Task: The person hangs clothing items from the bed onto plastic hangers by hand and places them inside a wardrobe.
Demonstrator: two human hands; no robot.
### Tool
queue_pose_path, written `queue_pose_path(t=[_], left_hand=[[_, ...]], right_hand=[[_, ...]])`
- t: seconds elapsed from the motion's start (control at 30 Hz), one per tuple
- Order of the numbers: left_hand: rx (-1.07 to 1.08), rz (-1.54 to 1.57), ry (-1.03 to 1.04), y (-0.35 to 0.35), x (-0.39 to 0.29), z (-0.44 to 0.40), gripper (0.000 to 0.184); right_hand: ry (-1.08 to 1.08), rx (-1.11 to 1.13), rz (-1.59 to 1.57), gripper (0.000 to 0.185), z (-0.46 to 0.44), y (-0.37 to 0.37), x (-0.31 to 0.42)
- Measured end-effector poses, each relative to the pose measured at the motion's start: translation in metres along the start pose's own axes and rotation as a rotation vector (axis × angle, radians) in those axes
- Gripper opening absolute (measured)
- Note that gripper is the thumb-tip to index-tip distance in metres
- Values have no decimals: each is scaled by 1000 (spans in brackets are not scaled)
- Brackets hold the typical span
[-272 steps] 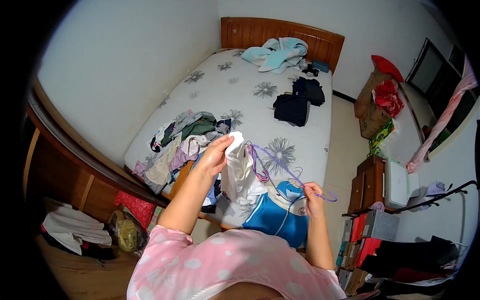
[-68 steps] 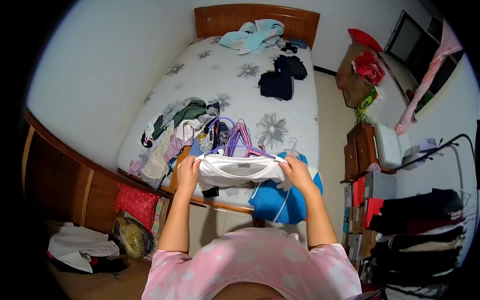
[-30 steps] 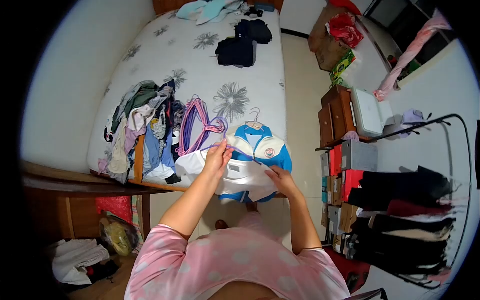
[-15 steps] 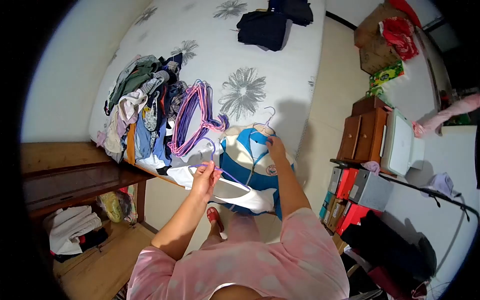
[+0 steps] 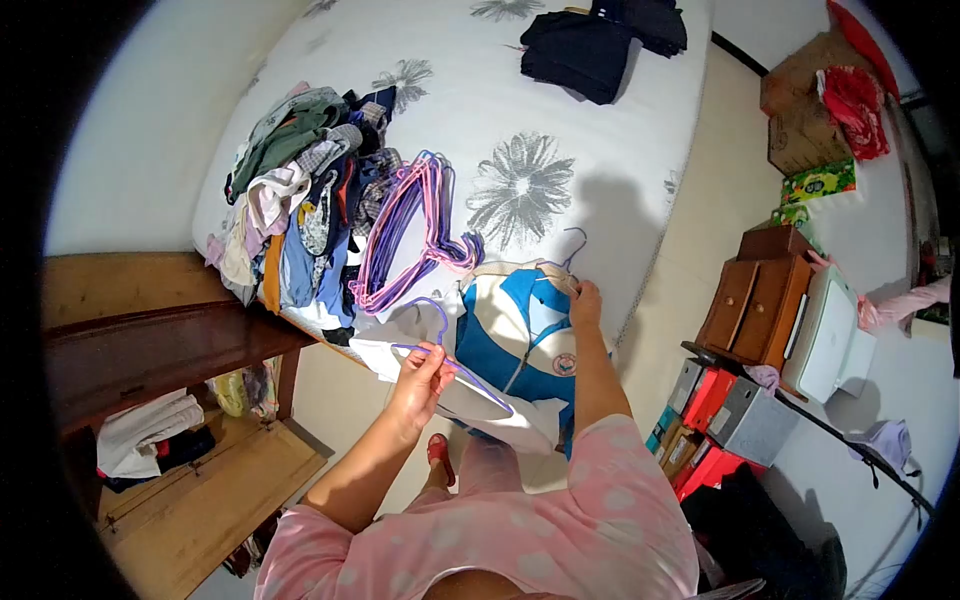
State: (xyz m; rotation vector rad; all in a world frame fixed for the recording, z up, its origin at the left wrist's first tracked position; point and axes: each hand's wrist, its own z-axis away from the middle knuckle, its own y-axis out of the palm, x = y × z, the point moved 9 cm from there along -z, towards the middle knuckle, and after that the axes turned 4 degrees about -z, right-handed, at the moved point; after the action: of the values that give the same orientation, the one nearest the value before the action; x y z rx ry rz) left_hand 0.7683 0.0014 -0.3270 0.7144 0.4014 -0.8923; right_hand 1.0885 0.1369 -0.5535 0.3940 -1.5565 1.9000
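My left hand (image 5: pixel 422 378) is closed around a purple hanger (image 5: pixel 478 385), its hook pointing up toward the bed. A white garment (image 5: pixel 520 428) hangs on this hanger, in front of my body. On the bed's near edge lies a blue and cream zip-up jacket (image 5: pixel 505 325) with a round badge on its chest. The hook of another hanger (image 5: pixel 577 240) sticks out above the jacket's collar. My right hand (image 5: pixel 586 303) pinches the jacket at its shoulder, beside the collar; its fingertips are partly hidden. The white garment overlaps the jacket's lower part.
Pink and purple hangers (image 5: pixel 425 215) lie stacked beside a heap of clothes (image 5: pixel 300 190) on the bed (image 5: pixel 620 130). Folded dark clothes (image 5: pixel 575 55) rest farther back. A wooden cabinet (image 5: pixel 180 350) stands at left; small drawers (image 5: pixel 750 300) and stacked boxes (image 5: pixel 735 415) are at right.
My right hand has shifted from the jacket's collar out to its shoulder. The left hand still holds the purple hanger with the white garment. The whole view has turned slightly, so things appear farther right.
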Motion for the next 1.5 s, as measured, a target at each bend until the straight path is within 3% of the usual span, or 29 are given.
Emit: queue_pose_path(t=[0.1,0.2,0.3,0.57,0.83,0.9,1.17,1.3,1.5], left_hand=[[1,5,-1,-2,0,2,13],[16,13,4,-5,0,6,13],[29,33,7,-8,0,12,13],[83,97,48,-27,-6,53,11],[215,202,151,-85,-21,139,12],[253,226,197,-111,-29,167,11],[294,311,418,-221,-77,308,12],[263,311,503,-279,-92,365,14],[81,135,649,-350,-132,435,26]], right_hand=[[60,-198,-101,28,2,-5,-4],[163,142,-140,35,-1,19,-17],[93,145,-149,43,13,0,4],[-16,85,-246,35,85,-53,63],[-171,63,-429,21,216,-120,206],[-295,82,-431,20,263,-133,252],[-416,421,-433,22,442,-93,402],[-378,598,-499,17,526,-62,463],[-262,911,-864,18,627,-21,552]])
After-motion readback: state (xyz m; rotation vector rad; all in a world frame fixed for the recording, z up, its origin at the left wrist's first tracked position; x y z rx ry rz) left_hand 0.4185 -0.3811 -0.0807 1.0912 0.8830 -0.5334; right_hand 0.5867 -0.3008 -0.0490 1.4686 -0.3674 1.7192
